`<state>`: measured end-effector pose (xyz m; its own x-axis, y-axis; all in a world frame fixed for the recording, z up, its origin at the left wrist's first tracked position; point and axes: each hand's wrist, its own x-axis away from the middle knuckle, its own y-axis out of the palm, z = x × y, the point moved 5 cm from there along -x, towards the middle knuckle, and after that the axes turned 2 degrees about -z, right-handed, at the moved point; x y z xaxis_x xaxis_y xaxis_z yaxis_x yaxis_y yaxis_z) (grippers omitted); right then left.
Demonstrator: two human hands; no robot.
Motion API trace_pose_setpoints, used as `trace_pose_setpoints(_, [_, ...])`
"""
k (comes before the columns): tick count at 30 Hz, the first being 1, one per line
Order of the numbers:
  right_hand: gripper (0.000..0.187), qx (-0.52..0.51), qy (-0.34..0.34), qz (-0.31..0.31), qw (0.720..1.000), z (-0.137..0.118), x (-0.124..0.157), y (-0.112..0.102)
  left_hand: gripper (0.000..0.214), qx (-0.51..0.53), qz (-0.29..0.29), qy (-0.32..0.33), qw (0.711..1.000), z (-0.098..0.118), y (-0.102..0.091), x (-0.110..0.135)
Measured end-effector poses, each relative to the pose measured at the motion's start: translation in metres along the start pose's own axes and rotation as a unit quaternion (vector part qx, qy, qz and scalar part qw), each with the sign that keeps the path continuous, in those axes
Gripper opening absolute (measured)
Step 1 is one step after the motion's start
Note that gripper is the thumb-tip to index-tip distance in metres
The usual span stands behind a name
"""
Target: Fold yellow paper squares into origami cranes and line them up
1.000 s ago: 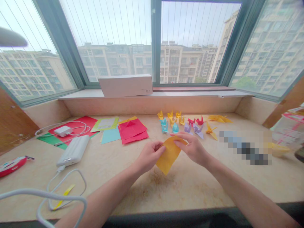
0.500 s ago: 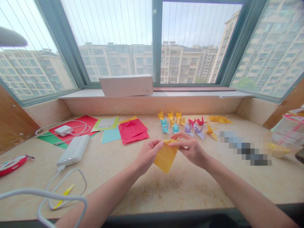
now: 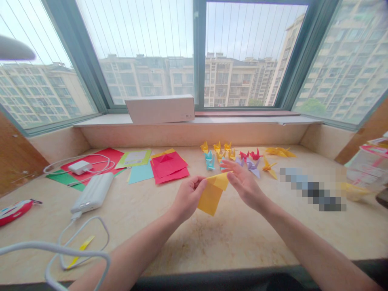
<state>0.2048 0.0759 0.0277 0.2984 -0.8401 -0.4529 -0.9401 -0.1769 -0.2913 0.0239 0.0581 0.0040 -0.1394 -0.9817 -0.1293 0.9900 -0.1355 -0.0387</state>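
My left hand [image 3: 188, 197] pinches the left edge of a yellow paper sheet [image 3: 212, 194] held above the stone table [image 3: 230, 234]. My right hand [image 3: 243, 182] has its fingers stretched out against the paper's folded top right corner. Just beyond the hands stands a group of several small folded paper cranes [image 3: 226, 155] in yellow, blue, purple and red.
Loose coloured sheets [image 3: 168, 165] lie at the back left. A white power bank [image 3: 93, 192] with its cable [image 3: 81, 242] and a white charger [image 3: 79, 166] lie to the left. A white box [image 3: 160, 108] rests on the window sill. Clear packaging [image 3: 368, 167] sits at the right.
The top of the yellow paper has been folded over and the sheet lifted slightly. My right hand went from pinching the top edge to fingers stretched along the fold.
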Motion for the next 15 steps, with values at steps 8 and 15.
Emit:
trace_pose_setpoints(8, [0.033, -0.152, 0.126, 0.007, 0.98, 0.017, -0.002, 0.013, 0.031, 0.025, -0.025, -0.007, 0.999, 0.002, 0.003, 0.004])
trace_pose_setpoints(15, [0.036, -0.145, 0.128, -0.002, 0.981, 0.017, 0.0, 0.014, 0.032, -0.005, -0.04, -0.017, 0.999, -0.002, 0.005, 0.003])
